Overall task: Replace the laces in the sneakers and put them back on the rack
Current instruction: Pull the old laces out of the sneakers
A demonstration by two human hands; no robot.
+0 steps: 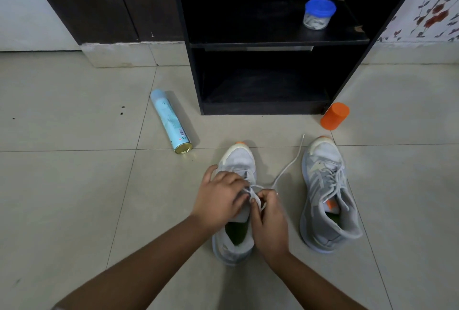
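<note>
Left hand [219, 193] — lay palm-down over the lacing of the centre sneaker [238, 158], forearm reaching in from the lower left. Kept the thumb spread against the sneaker's left side and the fingers curled over the upper; grip clenched on the sneaker. Could not be told whether the fingertips also pinched the lace.

Right hand [269, 220] — came in from the lower right, knuckles up, just beside the left hand and over the tongue. Fingers curled tight, thumb and forefinger pinching the lace [289, 164] near the eyelets; grip grasping the lace.

Centre sneaker: grey-white, orange at the toe tip, green inside. Stood upright on the floor [74, 185], toe towards the rack [273, 108], partly laced.

Lace: white. Ran from the pinch out to the right and away across the tiles, free end lying between the two toes.

Second sneaker [327, 193]: same pattern, fully laced. Stood to the right of the first, apart from it, toe also towards the rack.

Rack: dark, open-fronted, with two levels. Carried a blue-lidded jar [319, 14] on the upper shelf.

Spray can [170, 121]: pale blue, lying on its side on the floor left of the rack.

Orange cap [334, 116]: lay on the floor at the rack's right front corner.
</note>
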